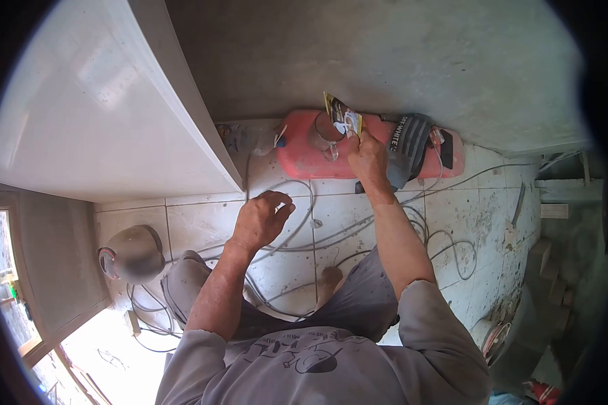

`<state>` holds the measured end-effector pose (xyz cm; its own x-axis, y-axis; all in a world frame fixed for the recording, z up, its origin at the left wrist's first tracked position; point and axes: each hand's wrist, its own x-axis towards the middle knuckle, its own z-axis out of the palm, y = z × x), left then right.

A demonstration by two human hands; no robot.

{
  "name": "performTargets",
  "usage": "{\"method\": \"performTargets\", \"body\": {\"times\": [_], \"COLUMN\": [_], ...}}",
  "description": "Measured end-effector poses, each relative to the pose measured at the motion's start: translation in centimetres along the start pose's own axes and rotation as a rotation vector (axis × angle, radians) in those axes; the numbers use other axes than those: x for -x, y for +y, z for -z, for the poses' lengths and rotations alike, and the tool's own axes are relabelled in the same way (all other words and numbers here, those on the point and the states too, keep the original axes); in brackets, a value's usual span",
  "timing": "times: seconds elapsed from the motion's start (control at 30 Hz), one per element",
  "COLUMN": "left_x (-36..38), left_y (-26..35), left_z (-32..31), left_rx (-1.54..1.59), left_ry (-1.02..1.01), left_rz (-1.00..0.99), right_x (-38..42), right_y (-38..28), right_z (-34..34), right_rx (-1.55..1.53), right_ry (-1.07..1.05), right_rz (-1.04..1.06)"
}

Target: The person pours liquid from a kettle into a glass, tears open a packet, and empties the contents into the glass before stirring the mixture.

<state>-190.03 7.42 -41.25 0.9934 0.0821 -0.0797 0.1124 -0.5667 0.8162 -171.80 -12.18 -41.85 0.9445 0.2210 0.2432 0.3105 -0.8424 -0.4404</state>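
Note:
My right hand (370,160) pinches a small printed sachet (344,116) with dark and yellow colours. The sachet is tilted over a clear glass mug (329,129), partly covering its rim. The mug stands on a red, rounded plastic surface (297,158) against the wall. My left hand (263,219) hovers in front of it above the floor, fingers loosely curled in and nothing visible in them. Beside my right hand a dark cloth with white lettering (412,140) lies draped over the red surface.
Grey cables (310,236) loop across the dirty tiled floor (462,216) around my feet. A white panel (108,101) juts in at upper left. Near my left knee sits a rounded brownish object (136,253). A clear plastic bag (260,138) lies left of the red surface.

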Motion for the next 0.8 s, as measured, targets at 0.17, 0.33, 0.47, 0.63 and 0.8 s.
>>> {"method": "performTargets", "body": {"times": [0.17,0.33,0.47,0.63,0.8], "left_x": [0.0,0.1,0.1,0.1,0.0], "left_y": [-0.2,0.1,-0.5,-0.3,0.0], "left_z": [-0.1,-0.2,-0.4,-0.4,-0.5], "left_rx": [0.013,0.018,0.012,0.03,0.02], "left_ry": [0.004,-0.005,-0.014,-0.021,-0.045], "left_rz": [0.003,-0.016,-0.019,0.008,0.041], "right_x": [-0.3,0.1,0.6,0.4,-0.2], "right_y": [0.3,0.3,1.4,0.4,1.0], "right_z": [0.0,0.6,-0.3,-0.1,-0.6], "right_rx": [0.034,0.109,0.048,0.075,-0.02], "right_ry": [-0.075,-0.192,-0.108,-0.169,-0.141], "right_rz": [0.028,-0.029,-0.047,-0.127,-0.056]}}
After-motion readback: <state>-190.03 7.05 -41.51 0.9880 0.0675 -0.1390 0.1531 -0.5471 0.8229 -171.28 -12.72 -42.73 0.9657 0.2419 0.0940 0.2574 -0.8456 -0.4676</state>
